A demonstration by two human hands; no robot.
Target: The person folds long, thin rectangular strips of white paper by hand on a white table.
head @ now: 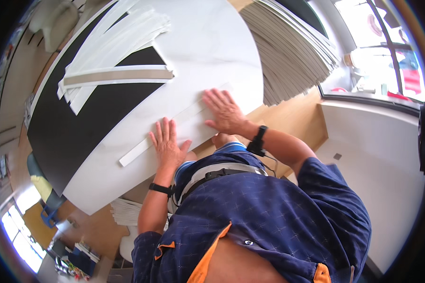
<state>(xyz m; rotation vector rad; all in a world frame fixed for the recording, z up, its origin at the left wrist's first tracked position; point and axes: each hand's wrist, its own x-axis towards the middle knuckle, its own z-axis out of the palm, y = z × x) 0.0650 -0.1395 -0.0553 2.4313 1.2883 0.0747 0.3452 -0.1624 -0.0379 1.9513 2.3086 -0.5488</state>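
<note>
A narrow white strip [138, 152] lies slantwise on the white marble-patterned tabletop [216, 42] in front of me. My left hand [168, 143] rests flat over the strip's nearer left part, its fingers spread. Further along to the right, my right hand [225, 111] is laid palm down on the strip, fingers extended and thumb apart. Neither hand grasps anything. Beyond them, a fanned pile of white strips [117, 46] spreads across a black panel [95, 120]. The pile's nearest strip [118, 75] has a grey-brown band along its middle.
A large stack of greyish strips [287, 53] stands to the right of the table, near a window [379, 53]. More white strips [125, 211] sit low at the left beside my body. A white chair [53, 24] is at the far left.
</note>
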